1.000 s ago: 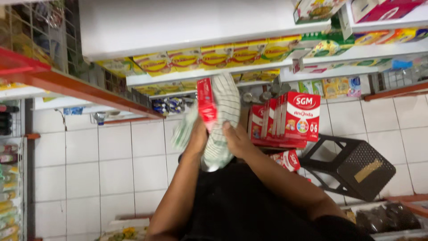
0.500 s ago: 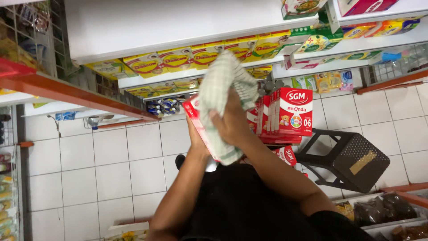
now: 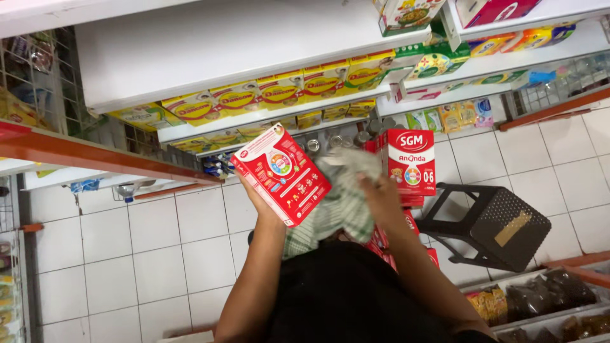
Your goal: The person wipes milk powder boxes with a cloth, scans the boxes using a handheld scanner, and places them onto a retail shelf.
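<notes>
Left hand point(image 3: 264, 206) has closed its fingers around the lower edge of a red carton point(image 3: 281, 173), gripping it from beneath so the printed face tilts up toward the camera. Half a second ago that face was buried under the checked cloth point(image 3: 337, 203); now the cloth has slid off to the carton's right edge and hangs bunched below it. Right hand point(image 3: 380, 198) is clenched on the upper folds of the cloth (its fingers are mostly hidden in the fabric), touching the carton's right corner. A second ago the carton stood edge-on and upright, so it has been turned flat since then. By the look of it, the wiped face is now exposed and the cloth is coming away from it.

Just behind the right hand, a stack of matching red cartons point(image 3: 410, 162) stands in front of the lower shelf edge point(image 3: 279, 114), which carries yellow boxes point(image 3: 238, 100). Near the right hand, a black plastic stool point(image 3: 502, 222) sits on the white tiled floor point(image 3: 127, 254).
</notes>
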